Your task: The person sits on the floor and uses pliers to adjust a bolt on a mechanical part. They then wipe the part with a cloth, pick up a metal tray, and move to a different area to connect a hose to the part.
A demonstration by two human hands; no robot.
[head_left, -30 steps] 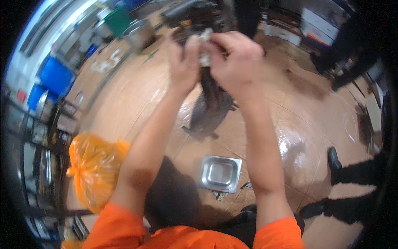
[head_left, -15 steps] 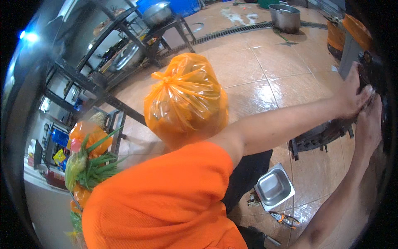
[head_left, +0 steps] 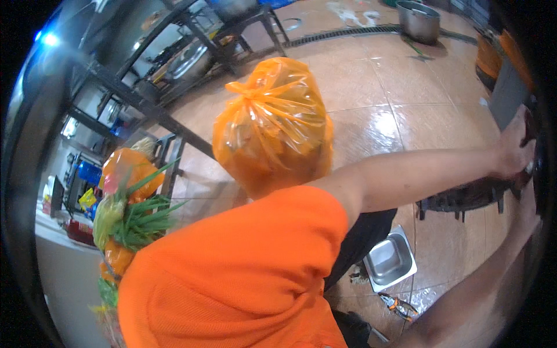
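Note:
My left arm, in an orange sleeve, stretches across to the right edge. There my left hand [head_left: 515,148] has its fingers curled on a dark thing whose kind is lost in the black rim. Just below it, my right hand [head_left: 529,203] reaches up to the same spot, its fingers hidden in shadow. Beneath my left forearm stands a round black metal piece with short legs [head_left: 464,200], partly covered by the arm. On the tiles lie pliers with orange and black handles [head_left: 397,305], beside a rectangular steel pan [head_left: 390,262].
A tied orange plastic bag, full [head_left: 272,124], stands beyond my left shoulder. Left of it, green leaves [head_left: 142,223] poke out among other bags. A dark metal rack [head_left: 145,110] crosses the upper left. Farther off, a steel pot [head_left: 419,24] sits by a floor drain [head_left: 342,35].
The view has shifted, so most things sit a little farther right. My hands stay together but lie deeper in the dark right rim.

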